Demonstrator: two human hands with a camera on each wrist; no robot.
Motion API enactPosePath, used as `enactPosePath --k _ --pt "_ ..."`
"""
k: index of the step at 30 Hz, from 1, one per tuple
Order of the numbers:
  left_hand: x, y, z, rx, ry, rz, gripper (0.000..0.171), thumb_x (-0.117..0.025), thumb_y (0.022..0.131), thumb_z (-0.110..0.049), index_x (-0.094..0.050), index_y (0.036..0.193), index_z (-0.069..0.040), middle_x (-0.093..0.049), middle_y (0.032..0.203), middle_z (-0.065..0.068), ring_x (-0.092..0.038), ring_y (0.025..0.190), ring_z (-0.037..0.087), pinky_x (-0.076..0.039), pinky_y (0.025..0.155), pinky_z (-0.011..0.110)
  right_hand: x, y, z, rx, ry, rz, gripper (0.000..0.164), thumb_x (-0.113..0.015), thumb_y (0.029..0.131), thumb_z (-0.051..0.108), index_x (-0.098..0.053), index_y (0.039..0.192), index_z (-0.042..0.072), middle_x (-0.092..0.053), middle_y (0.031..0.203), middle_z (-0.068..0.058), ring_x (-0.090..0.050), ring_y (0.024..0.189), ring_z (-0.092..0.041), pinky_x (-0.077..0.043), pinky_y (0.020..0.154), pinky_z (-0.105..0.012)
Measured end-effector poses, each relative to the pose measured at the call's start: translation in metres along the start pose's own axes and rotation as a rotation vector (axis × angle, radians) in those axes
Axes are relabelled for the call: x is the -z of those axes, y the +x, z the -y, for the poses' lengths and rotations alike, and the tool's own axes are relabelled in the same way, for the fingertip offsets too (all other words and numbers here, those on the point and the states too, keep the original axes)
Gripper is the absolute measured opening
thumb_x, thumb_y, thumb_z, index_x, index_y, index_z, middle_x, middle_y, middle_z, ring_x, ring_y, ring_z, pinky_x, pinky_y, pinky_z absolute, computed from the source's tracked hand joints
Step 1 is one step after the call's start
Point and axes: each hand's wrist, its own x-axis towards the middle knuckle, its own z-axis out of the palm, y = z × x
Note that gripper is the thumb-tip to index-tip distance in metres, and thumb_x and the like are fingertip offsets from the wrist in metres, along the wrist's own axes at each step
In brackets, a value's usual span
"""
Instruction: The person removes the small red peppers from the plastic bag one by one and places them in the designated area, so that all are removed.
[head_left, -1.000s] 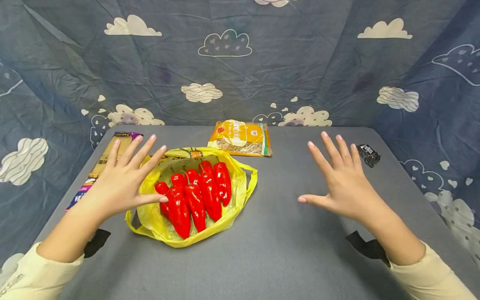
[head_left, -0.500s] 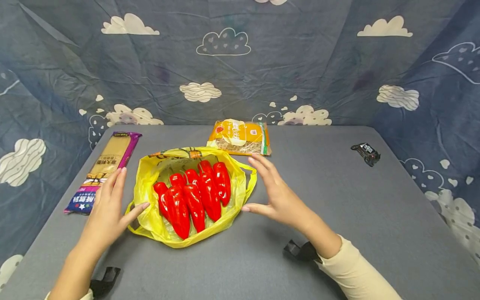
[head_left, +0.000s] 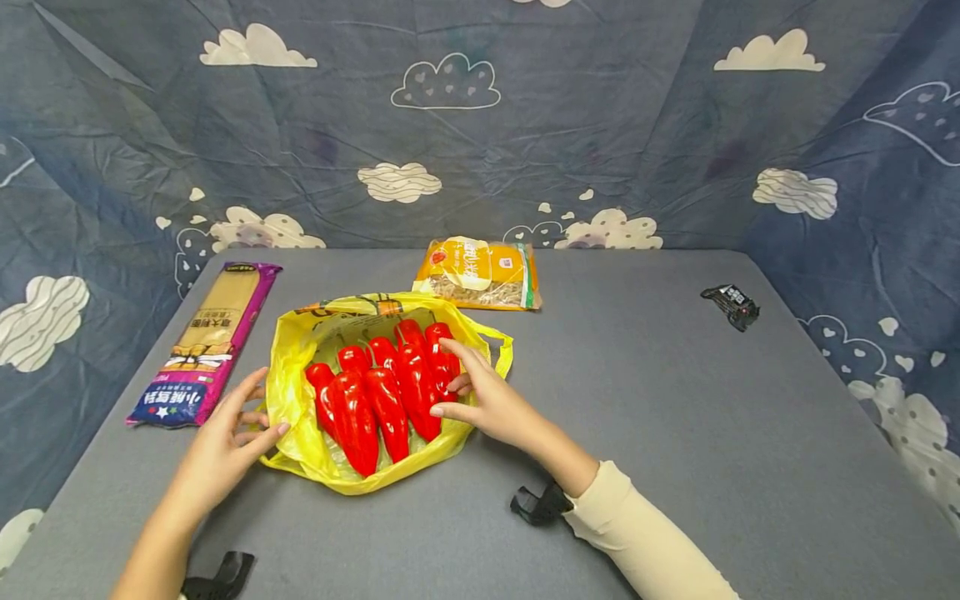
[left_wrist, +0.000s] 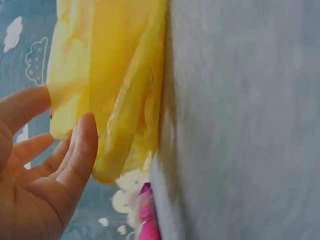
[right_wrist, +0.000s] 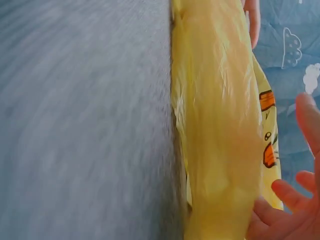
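Note:
A yellow plastic bag point(head_left: 360, 485) lies wide open on the grey table, with several glossy red peppers point(head_left: 355, 421) side by side inside. At the bag's left edge is my left hand point(head_left: 223, 450), thumb and fingers spread apart. The left wrist view shows those loosely bent fingers point(left_wrist: 82, 150) right at the yellow plastic. My right hand point(head_left: 491, 406) reaches over the bag's right rim, its fingers relaxed above the rightmost pepper and thumb pointing left. In the right wrist view, the right hand point(right_wrist: 295, 210) sits behind the bag's side, partly hidden by it.
To the left lies a long packet of noodles point(head_left: 202, 346) in purple wrapping. An orange packet point(head_left: 480, 273) with pale contents rests at the back, behind the bag. Far right is a small black packet point(head_left: 733, 306). A cloud-patterned dark curtain point(head_left: 600, 125) surrounds the table.
Both hands came down from a raised, spread pose to the bag. The right hand moved left across the table to its right rim; the left lowered to its left edge. The bag stayed put.

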Motion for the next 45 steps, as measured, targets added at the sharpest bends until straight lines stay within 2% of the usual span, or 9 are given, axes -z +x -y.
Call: enactPosePath --k 6,10,17,19,24,27,35,40,45 --pt "-0.004 -0.004 0.007 0.054 -0.245 0.045 0.070 -0.061 0.083 0.003 -0.023 0.142 -0.007 -0.041 0.117 0.017 -0.055 0.078 0.004 -0.049 0.059 0.021 -0.009 0.009 -0.001 -0.058 0.061 0.012 0.084 -0.074 0.074 0.020 -0.025 0.141 0.012 -0.033 0.135 -0.006 -0.058 0.073 -0.014 -0.050 0.065 -0.027" --pt "-0.006 -0.005 0.011 0.068 -0.315 0.057 0.070 -0.060 0.083 0.002 -0.023 0.142 -0.009 -0.044 0.111 0.008 -0.058 0.078 0.009 -0.049 0.058 0.021 -0.012 0.014 0.001 -0.077 0.000 -0.003 0.084 -0.076 0.072 0.023 -0.027 0.140 0.014 -0.037 0.133 -0.005 -0.059 0.063 -0.010 -0.049 0.059 -0.025" --pt "-0.008 -0.006 0.014 0.053 -0.395 0.052 0.072 -0.059 0.081 0.009 -0.024 0.141 -0.007 -0.043 0.106 0.010 -0.060 0.077 0.011 -0.048 0.058 0.020 -0.017 0.023 0.001 -0.109 -0.099 0.006 0.085 -0.078 0.070 0.026 -0.030 0.139 0.012 -0.050 0.111 -0.004 -0.053 0.055 -0.013 -0.046 0.055 -0.023" --pt "-0.009 -0.007 0.014 0.052 -0.402 0.050 0.072 -0.059 0.081 0.010 -0.024 0.141 -0.007 -0.043 0.106 0.011 -0.060 0.077 0.011 -0.048 0.058 0.020 -0.017 0.026 0.003 -0.115 -0.140 0.017 0.086 -0.079 0.069 0.027 -0.030 0.139 0.012 -0.051 0.108 -0.004 -0.052 0.057 -0.014 -0.046 0.056 -0.024" --pt "-0.009 -0.007 0.015 0.062 -0.404 0.048 0.072 -0.060 0.081 0.008 -0.024 0.142 -0.008 -0.042 0.106 0.012 -0.059 0.077 0.012 -0.048 0.058 0.019 -0.018 0.029 0.008 -0.133 -0.244 0.070 0.085 -0.078 0.069 0.030 -0.031 0.140 0.017 -0.051 0.108 -0.003 -0.052 0.088 -0.014 -0.045 0.075 -0.029" --pt "-0.008 -0.006 0.016 0.065 -0.395 0.046 0.072 -0.060 0.082 0.007 -0.024 0.142 -0.009 -0.041 0.106 0.012 -0.059 0.077 0.012 -0.048 0.058 0.019 -0.018 0.030 0.008 -0.133 -0.200 0.113 0.082 -0.077 0.070 0.025 -0.033 0.139 0.019 -0.051 0.106 -0.002 -0.047 0.094 -0.013 -0.043 0.076 -0.029" --pt "-0.008 -0.006 0.018 0.061 -0.389 0.047 0.072 -0.060 0.081 0.008 -0.024 0.142 -0.009 -0.040 0.106 0.014 -0.060 0.076 0.011 -0.047 0.057 0.019 -0.016 0.024 0.006 -0.167 0.135 0.126 0.078 -0.075 0.072 0.007 -0.035 0.138 0.022 -0.045 0.106 -0.006 -0.050 0.047 -0.017 -0.047 0.048 -0.028" --pt "-0.008 -0.006 0.018 0.061 -0.371 0.049 0.071 -0.059 0.082 0.008 -0.024 0.142 -0.009 -0.041 0.107 0.013 -0.060 0.077 0.011 -0.048 0.058 0.019 -0.003 0.019 0.012 -0.109 0.198 0.086 0.080 -0.073 0.074 0.008 -0.031 0.139 0.026 -0.041 0.120 -0.008 -0.053 0.052 -0.019 -0.046 0.049 -0.028" --pt "-0.008 -0.007 0.018 0.067 -0.365 0.055 0.071 -0.059 0.082 0.007 -0.024 0.142 -0.009 -0.042 0.107 0.012 -0.060 0.078 0.011 -0.048 0.059 0.020 0.025 0.008 0.038 -0.032 0.238 -0.014 0.078 -0.070 0.075 0.000 -0.028 0.140 0.012 -0.037 0.129 -0.015 -0.057 0.064 -0.026 -0.049 0.056 -0.029"
